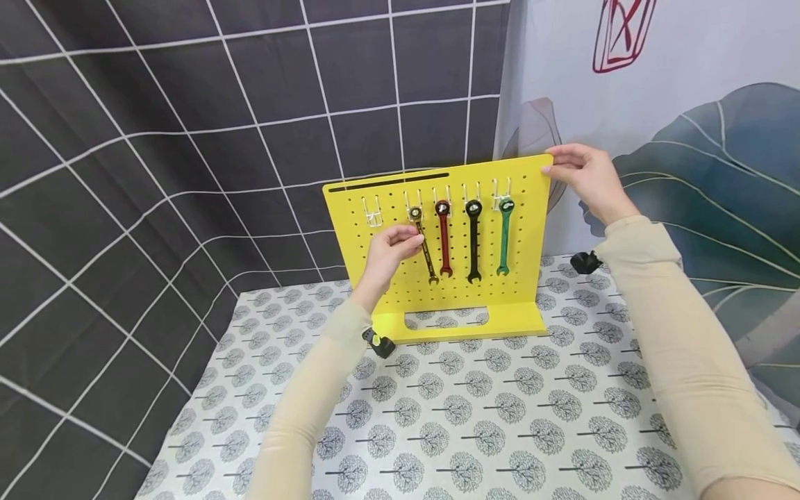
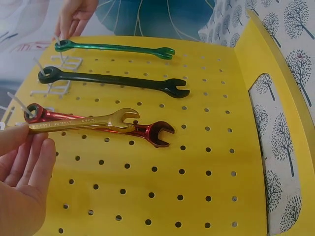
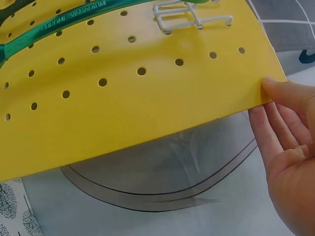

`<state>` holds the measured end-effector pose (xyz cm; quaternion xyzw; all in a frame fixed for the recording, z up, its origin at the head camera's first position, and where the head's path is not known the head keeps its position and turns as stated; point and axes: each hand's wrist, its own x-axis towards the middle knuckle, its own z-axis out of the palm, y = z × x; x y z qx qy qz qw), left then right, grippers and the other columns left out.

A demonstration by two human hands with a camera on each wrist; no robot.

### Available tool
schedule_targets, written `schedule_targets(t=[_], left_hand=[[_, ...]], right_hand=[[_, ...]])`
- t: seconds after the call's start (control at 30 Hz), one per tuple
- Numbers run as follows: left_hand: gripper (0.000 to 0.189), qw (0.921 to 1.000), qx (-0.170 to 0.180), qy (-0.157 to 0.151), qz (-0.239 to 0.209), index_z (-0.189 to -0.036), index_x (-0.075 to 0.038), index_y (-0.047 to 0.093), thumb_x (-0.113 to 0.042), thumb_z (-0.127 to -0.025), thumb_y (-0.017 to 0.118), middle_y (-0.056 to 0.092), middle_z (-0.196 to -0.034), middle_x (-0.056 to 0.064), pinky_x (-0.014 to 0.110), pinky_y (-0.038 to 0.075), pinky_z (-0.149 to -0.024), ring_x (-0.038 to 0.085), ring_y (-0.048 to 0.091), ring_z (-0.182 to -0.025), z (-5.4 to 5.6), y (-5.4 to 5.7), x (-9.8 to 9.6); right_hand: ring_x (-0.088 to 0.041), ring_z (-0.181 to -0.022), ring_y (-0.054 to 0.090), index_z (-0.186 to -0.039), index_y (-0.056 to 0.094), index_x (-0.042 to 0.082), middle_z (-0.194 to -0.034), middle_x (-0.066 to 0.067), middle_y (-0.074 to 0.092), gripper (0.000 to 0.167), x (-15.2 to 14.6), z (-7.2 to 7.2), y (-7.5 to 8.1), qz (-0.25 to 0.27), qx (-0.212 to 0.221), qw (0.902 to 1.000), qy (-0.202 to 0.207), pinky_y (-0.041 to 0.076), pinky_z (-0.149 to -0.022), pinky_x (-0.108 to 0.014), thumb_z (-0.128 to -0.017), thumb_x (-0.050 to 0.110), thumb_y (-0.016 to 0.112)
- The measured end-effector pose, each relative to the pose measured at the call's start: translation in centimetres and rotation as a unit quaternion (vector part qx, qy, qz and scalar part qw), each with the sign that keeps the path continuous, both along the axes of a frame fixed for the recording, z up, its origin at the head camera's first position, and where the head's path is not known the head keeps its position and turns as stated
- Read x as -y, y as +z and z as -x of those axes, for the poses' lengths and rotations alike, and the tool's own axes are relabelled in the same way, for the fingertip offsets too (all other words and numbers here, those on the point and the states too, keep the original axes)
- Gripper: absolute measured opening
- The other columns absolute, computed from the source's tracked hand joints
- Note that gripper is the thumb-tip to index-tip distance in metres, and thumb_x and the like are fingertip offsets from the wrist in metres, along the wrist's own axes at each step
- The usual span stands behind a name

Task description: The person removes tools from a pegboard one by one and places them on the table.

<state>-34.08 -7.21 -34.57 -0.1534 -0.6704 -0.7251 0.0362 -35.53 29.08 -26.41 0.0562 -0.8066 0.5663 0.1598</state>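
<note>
My left hand [image 1: 389, 257] pinches a gold wrench [image 2: 93, 123] near its ring end, which overlaps a white hook on the yellow pegboard [image 1: 387, 278]. In the left wrist view the gold wrench stands out in front of the red wrench [image 2: 150, 132]. My right hand [image 1: 590, 177] grips the board's upper right corner between thumb and fingers. To the right of the gold one hang the red wrench, a black wrench [image 1: 473, 239] and a green wrench [image 1: 504, 239], ring ends up on white hooks, open jaws downward.
A bare white hook [image 1: 373, 215] sits at the board's upper left. The board's foot [image 1: 462, 332] stands on a tree-print tablecloth [image 1: 437, 417]. Behind it hang a dark grid-patterned cloth [image 1: 262, 83] and, at right, a leaf-patterned one [image 1: 706, 173].
</note>
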Motion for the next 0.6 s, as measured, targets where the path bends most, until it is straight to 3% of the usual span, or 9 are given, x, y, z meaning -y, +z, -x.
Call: schedule_targets(t=[0.47, 0.6], left_hand=[[0.025, 0.9998, -0.016, -0.004, 0.005, -0.114, 0.008, 0.065, 0.000, -0.091, 0.072, 0.070, -0.098, 0.009, 0.033, 0.060, -0.087, 0.014, 0.069, -0.085, -1.3, 0.7, 0.2], [0.024, 0.9995, -0.028, -0.009, 0.007, -0.113, 0.009, 0.066, 0.000, -0.091, 0.071, 0.070, -0.097, 0.008, 0.034, 0.061, -0.087, 0.014, 0.069, -0.085, -1.6, 1.1, 0.3]], right_hand=[[-0.009, -0.107, 0.060, -0.137, 0.061, 0.017, -0.115, 0.010, 0.065, 0.046, 0.1, -0.2, 0.3, 0.000, 0.015, 0.9999, -0.006, 0.035, -0.116, -0.040, -0.094, 0.027, 0.074], [-0.007, -0.104, 0.061, -0.135, 0.062, 0.016, -0.111, 0.011, 0.066, 0.045, 0.2, -0.2, 0.2, 0.005, 0.010, 0.9999, -0.001, 0.039, -0.112, -0.033, -0.094, 0.025, 0.074]])
